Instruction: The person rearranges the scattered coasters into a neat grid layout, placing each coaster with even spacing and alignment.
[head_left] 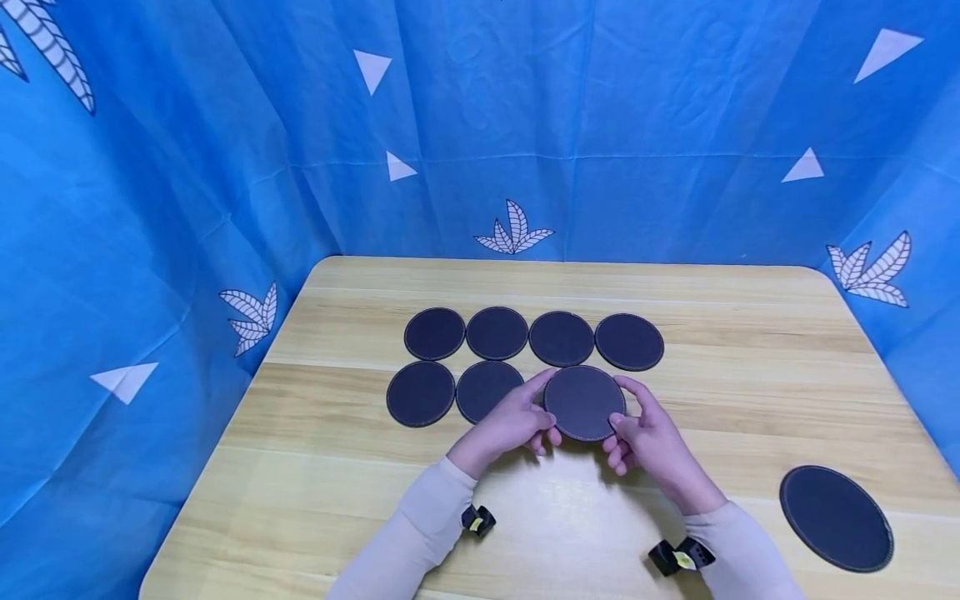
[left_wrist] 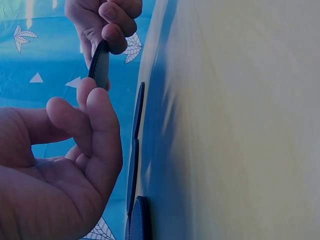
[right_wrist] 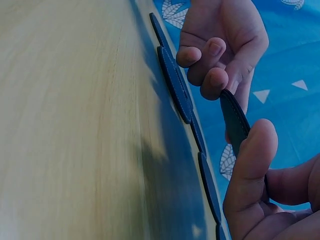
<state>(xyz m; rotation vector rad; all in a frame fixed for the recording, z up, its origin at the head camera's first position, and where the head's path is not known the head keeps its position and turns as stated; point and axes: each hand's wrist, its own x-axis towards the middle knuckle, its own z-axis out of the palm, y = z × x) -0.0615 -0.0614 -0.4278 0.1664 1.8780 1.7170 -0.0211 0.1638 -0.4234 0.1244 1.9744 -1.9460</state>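
Observation:
A round dark coaster with a stitched rim is held between both hands, raised off the table in the wrist views. My left hand pinches its left edge between thumb and fingers. On the opposite edge, my right hand grips it the same way. In the right wrist view the coaster appears nearly edge-on. Behind it lies a row of several matching coasters, among them one at the row's right end. Two more, a coaster and its neighbour, lie left of the held one; my left hand partly covers the neighbour.
Another dark coaster lies alone at the right front of the wooden table. A blue patterned curtain hangs behind the table and along its sides. Each sleeve carries a small black device at the wrist.

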